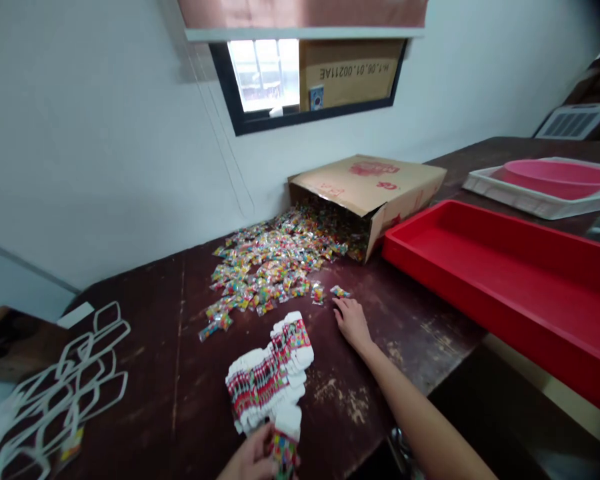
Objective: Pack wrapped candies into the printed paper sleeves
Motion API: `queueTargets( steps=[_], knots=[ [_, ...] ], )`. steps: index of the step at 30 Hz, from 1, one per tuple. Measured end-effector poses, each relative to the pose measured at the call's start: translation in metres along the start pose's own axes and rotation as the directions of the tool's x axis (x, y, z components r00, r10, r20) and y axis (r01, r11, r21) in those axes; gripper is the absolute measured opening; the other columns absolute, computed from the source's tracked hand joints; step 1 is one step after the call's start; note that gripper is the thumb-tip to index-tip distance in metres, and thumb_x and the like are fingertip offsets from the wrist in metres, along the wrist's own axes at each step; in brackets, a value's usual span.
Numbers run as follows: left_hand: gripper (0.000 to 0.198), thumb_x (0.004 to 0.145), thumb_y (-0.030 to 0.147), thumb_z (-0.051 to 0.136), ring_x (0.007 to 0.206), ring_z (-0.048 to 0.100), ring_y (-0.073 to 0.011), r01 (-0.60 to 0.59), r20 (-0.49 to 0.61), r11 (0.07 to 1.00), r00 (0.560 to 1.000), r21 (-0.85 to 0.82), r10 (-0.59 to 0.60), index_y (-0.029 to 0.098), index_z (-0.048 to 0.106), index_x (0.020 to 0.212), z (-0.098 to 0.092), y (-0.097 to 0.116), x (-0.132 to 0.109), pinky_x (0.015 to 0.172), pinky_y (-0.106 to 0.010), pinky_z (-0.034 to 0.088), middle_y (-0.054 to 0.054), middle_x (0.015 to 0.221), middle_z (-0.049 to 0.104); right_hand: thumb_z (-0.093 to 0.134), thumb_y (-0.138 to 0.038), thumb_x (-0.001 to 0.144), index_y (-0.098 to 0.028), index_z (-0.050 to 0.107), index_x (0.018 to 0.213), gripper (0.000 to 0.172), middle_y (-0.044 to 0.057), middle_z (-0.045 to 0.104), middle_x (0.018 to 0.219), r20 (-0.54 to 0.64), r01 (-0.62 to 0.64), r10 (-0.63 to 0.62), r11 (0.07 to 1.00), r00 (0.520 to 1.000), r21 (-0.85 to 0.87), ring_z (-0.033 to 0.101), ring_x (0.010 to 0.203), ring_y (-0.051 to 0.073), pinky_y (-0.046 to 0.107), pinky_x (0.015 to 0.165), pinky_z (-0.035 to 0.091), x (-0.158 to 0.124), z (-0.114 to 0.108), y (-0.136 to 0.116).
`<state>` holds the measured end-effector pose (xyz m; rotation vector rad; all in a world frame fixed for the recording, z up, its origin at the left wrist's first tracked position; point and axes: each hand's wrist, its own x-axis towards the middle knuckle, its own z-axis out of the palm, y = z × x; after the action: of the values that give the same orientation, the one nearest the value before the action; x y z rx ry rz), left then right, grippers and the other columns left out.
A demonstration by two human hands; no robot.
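My left hand (254,459) is at the bottom edge, closed on a small white carton (286,440) with colourful print. Just above it lies a fanned stack of flat cartons (270,373) of the same kind. My right hand (351,321) reaches out flat over the dark wooden table (160,373), fingers stretched, its fingertips just short of one small clear packet of coloured beads (339,291). A big heap of such packets (275,260) spills from a cardboard box (370,190) lying on its side by the wall.
A long red tray (505,280) lies at the right, overhanging the table edge. Behind it a white tray (540,200) holds a pink basin (560,177). White cut-out frames (70,380) lie at the left. A window (305,80) sits in the wall.
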<state>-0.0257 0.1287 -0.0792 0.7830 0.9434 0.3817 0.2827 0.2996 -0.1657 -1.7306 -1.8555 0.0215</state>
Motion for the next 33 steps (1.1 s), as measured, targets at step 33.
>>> queueTargets(
  steps=[33],
  knots=[
    [0.036,0.076,0.022,0.058,0.071,0.056,-0.0137,-0.197,-0.15,0.91,0.952,0.364,0.266,0.016,0.055,0.112,0.048,-0.017,0.019,0.047,-0.018,0.048,-0.005,0.09,0.059,0.058,-0.034,0.086,-0.018,0.062,0.088,0.016,0.003,0.066,0.084,0.379,-0.239,-0.047,0.702,0.924,0.671,0.061,0.077,0.016,0.026,0.071,0.048,-0.131,-0.126,-0.13]
  ],
)
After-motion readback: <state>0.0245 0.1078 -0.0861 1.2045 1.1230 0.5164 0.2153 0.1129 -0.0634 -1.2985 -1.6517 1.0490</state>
